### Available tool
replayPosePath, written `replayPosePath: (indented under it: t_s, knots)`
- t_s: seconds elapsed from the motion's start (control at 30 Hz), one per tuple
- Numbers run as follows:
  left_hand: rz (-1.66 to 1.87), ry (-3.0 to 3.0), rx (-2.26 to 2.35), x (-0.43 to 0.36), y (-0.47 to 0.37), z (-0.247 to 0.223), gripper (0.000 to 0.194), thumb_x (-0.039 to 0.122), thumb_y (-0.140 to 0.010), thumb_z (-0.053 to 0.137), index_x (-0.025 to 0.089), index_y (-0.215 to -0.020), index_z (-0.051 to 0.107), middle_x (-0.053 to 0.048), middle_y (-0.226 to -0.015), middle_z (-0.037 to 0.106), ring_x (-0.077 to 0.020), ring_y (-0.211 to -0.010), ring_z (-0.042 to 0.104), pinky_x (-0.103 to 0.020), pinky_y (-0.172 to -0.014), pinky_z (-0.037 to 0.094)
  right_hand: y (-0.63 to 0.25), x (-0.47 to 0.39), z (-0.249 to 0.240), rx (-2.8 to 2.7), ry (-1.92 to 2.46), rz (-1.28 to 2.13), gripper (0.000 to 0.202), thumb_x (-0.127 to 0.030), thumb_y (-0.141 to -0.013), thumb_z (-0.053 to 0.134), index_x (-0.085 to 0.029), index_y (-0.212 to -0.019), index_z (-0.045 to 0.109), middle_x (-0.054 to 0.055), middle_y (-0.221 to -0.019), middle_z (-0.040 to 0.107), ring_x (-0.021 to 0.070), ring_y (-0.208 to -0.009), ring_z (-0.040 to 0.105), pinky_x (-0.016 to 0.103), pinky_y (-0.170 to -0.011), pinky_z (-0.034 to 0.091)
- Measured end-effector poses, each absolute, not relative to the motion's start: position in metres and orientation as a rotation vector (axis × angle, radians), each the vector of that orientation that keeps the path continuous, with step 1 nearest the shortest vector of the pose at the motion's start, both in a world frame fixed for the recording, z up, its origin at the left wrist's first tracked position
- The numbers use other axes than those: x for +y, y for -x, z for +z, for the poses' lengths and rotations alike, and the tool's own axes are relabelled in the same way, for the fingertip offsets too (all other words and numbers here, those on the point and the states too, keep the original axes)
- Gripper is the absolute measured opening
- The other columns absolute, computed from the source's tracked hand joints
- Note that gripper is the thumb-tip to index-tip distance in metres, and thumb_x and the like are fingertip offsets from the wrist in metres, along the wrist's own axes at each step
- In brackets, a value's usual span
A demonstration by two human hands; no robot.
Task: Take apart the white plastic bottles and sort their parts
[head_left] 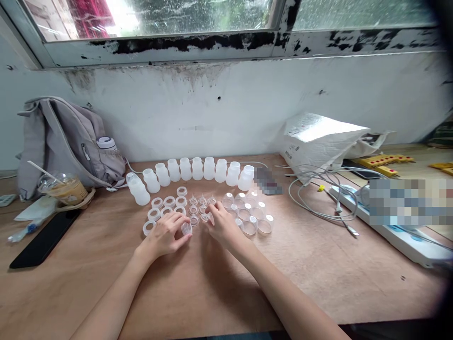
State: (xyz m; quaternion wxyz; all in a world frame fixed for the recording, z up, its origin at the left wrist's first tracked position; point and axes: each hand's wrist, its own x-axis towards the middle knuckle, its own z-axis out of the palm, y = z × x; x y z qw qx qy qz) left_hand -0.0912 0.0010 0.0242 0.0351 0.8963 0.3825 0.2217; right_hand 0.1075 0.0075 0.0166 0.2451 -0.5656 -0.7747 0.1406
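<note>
My left hand (pixel 164 233) is closed around a clear ribbed screw ring (pixel 186 229), held on its side just above the table. Beside it, my right hand (pixel 222 224) pinches a clear bottle nipple (pixel 205 217), partly hidden by the fingers. Several more nipples (pixel 193 209) stand tip up between and beyond the hands. Translucent screw rings (pixel 154 214) lie in rows at the left, some behind my left hand. Clear dome caps (pixel 249 227) are grouped at the right, a few covered by my right hand. An arc of frosted baby bottles (pixel 185 169) lines the back; the leftmost bottle (pixel 138 190) leans.
Left: a grey backpack (pixel 60 141), an iced drink cup (pixel 67 189) and a black phone (pixel 46 238). Right: a white bag (pixel 314 141), a coiled cable (pixel 318 215) and a power strip (pixel 392 236). A wall with a window (pixel 205 19) rises behind the wooden table (pixel 184 302).
</note>
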Motion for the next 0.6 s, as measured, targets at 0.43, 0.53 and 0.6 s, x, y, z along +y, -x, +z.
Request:
replayPosePath:
  t_s: [0.43, 0.53, 0.6]
  knots:
    - [0.621, -2.686, 1.2, -0.0019, 0.0887, 0.0273, 0.018, 0.025, -0.077, 0.051, 0.019, -0.094, 0.051, -0.005, -0.093, 0.057, -0.0205, -0.088, 0.052, -0.034, -0.079, 0.041, -0.1045, 0.004, 0.0241, -1.944, 1.49, 0.339, 0.018, -0.014, -0.074, 0.046, -0.018, -0.091, 0.052, 0.003, -0.09, 0.048, 0.0097, -0.06, 0.048, 0.023, -0.06, 0.038]
    - [0.602, -2.702, 1.203, -0.0012, 0.0894, 0.0269, 0.015, 0.025, -0.077, 0.05, 0.019, -0.091, 0.051, -0.005, -0.093, 0.056, -0.0205, -0.087, 0.051, -0.034, -0.078, 0.041, -0.1061, 0.0061, 0.0252, -1.934, 1.625, 0.281, 0.02, -0.013, -0.075, 0.044, -0.016, -0.093, 0.052, 0.005, -0.093, 0.047, 0.0101, -0.059, 0.049, 0.024, -0.058, 0.036]
    - [0.581, -2.707, 1.21, -0.0006, 0.0899, 0.0267, 0.012, 0.026, -0.078, 0.05, 0.019, -0.087, 0.051, -0.005, -0.093, 0.056, -0.0204, -0.087, 0.051, -0.033, -0.078, 0.041, -0.1064, 0.006, 0.0251, -1.988, 1.745, 0.265, 0.019, -0.012, -0.076, 0.043, -0.015, -0.093, 0.052, 0.006, -0.093, 0.048, 0.0117, -0.06, 0.05, 0.024, -0.056, 0.035]
